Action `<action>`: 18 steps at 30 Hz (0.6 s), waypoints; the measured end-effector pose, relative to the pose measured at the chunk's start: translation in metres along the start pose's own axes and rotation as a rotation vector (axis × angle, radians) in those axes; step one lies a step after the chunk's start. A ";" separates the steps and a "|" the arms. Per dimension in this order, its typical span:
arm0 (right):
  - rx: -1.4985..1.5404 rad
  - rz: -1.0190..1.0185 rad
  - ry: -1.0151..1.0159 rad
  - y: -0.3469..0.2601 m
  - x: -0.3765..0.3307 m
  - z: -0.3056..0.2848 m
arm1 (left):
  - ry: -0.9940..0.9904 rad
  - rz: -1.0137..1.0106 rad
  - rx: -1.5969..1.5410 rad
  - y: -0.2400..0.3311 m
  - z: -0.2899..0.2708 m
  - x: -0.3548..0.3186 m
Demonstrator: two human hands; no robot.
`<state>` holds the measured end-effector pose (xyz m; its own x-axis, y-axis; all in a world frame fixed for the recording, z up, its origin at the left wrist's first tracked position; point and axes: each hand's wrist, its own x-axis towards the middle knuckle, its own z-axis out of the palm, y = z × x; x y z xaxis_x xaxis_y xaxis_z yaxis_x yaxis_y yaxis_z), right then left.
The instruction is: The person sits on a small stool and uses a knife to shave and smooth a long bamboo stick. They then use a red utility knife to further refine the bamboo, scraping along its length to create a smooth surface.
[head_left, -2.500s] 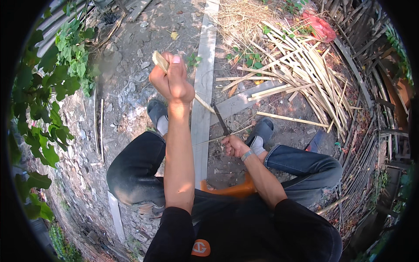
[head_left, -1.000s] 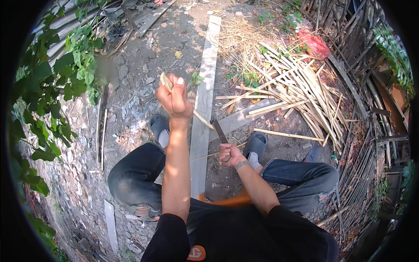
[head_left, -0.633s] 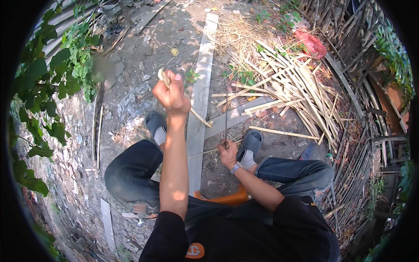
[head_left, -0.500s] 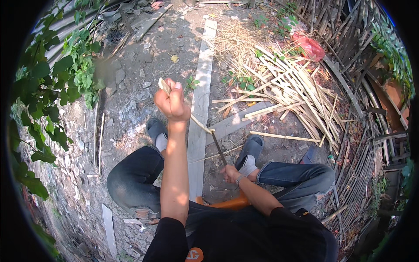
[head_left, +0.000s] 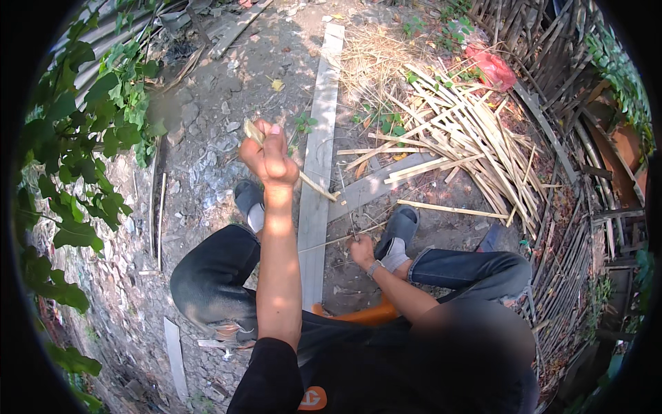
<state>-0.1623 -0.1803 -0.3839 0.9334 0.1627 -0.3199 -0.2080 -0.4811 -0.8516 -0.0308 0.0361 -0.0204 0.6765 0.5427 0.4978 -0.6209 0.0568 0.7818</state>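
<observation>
My left hand is closed in a fist, raised over the left side of the long board. A pale bamboo strip runs through it, with one end above the fist and the other slanting down over the board. Low and nearer my body, my right hand is closed round the handle of a long-bladed knife. The blade points away from me and shows as a thin, faint line. It lies just right of the strip's lower end, and a small gap seems to separate them. The knife's handle is hidden in my fingers.
A grey board stretches away from me between my feet. At right lies a pile of bamboo strips, with shavings and a red plastic bag beyond. An orange seat is beneath me. Leafy vines hang at left.
The knife blade has turned from a broad dark shape to a thin line and come away from the strip's end. My right hand has moved slightly forward; my left still holds the strip.
</observation>
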 end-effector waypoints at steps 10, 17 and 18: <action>0.407 0.099 0.025 -0.153 0.036 -0.055 | 0.049 0.100 0.042 0.002 -0.016 -0.001; 0.105 -0.263 0.276 -0.046 0.008 -0.005 | 0.025 0.050 0.025 -0.003 -0.007 -0.004; -0.049 0.260 -0.052 -0.007 0.001 0.003 | 0.026 0.017 0.020 0.000 -0.007 -0.005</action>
<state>-0.1607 -0.1744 -0.3790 0.8339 0.0714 -0.5472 -0.4235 -0.5530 -0.7175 -0.0371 0.0391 -0.0253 0.6550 0.5650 0.5017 -0.6241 0.0302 0.7808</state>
